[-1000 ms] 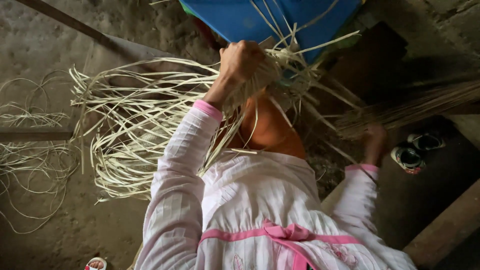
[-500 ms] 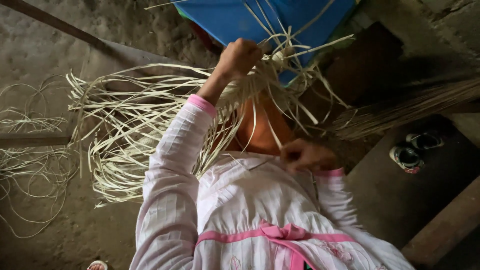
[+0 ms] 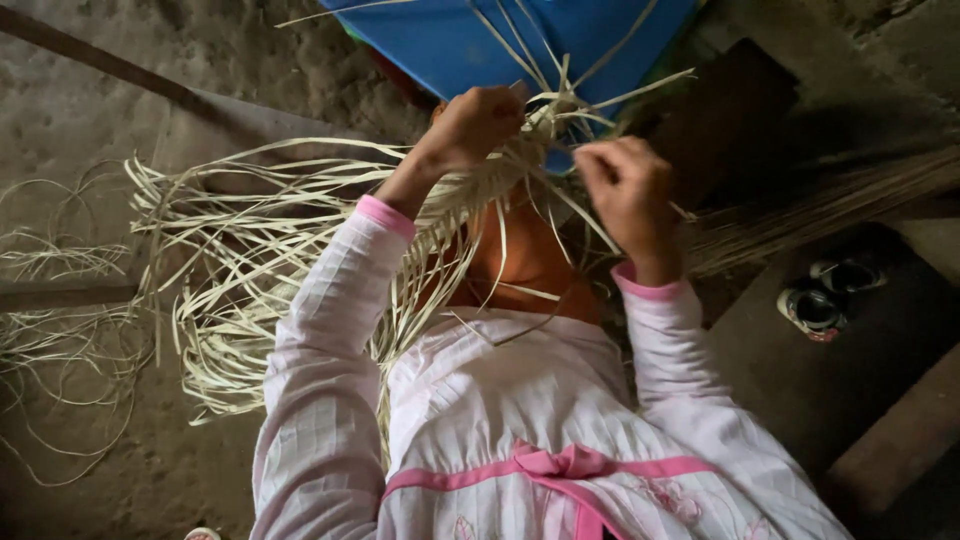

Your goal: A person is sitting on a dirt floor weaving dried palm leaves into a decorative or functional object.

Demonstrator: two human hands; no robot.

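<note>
The left hand (image 3: pixel 478 125) is fisted tight around a gathered bunch of pale cane strips (image 3: pixel 250 260), which fan out leftward and down past the pink-sleeved arm. Just beside it, the right hand (image 3: pixel 628 190) is curled shut, pinching a single strip near the bunch's knot. A blue board (image 3: pixel 470 40) lies behind; sandals (image 3: pixel 825 300) sit on the floor at right.

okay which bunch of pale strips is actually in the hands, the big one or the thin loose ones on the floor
The big fanned bundle of pale strips: the left hand grips its gathered end and the right hand pinches strips beside it. The thin loose strands lie untouched on the floor, far left.
</note>
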